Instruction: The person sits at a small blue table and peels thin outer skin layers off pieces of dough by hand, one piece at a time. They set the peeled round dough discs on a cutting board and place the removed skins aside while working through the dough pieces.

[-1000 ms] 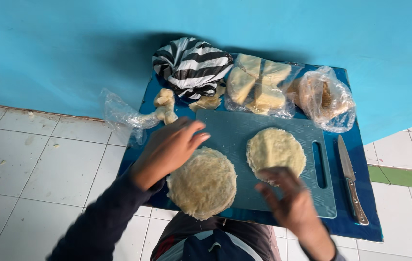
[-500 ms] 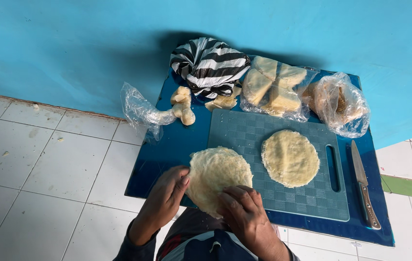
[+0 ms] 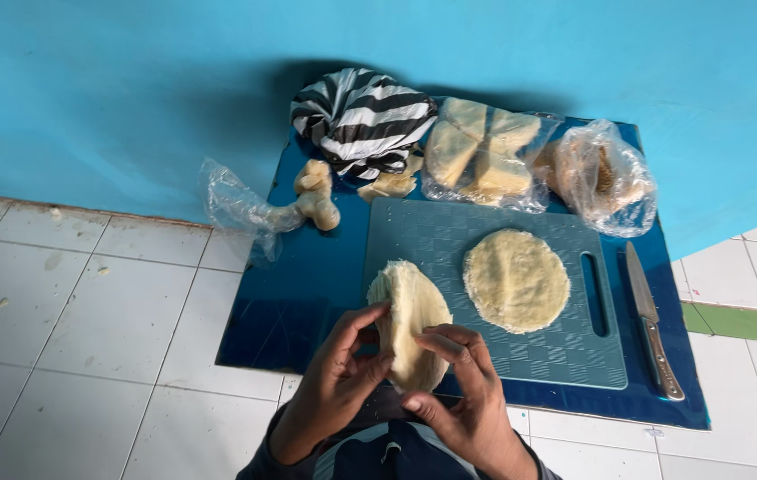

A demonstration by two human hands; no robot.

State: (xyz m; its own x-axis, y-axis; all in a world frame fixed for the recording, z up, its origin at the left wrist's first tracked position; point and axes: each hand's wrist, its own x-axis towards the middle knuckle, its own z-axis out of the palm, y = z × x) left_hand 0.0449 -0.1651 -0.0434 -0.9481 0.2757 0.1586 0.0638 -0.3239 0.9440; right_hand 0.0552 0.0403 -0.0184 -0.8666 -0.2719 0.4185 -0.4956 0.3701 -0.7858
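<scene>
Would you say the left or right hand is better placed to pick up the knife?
Probably the right hand: the knife lies on its side, past the board. The left hand is farther away. Both hold the disc.

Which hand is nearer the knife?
Right. The right hand holds the folded flatbread on the knife's side; the left hand grips it farther away.

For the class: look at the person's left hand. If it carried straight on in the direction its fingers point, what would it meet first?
The left hand points right and slightly up, already touching the pale folded disc held by both hands. Beyond it, the line probably reaches the flat round disc on the teal cutting board, though depth is unclear.
</scene>
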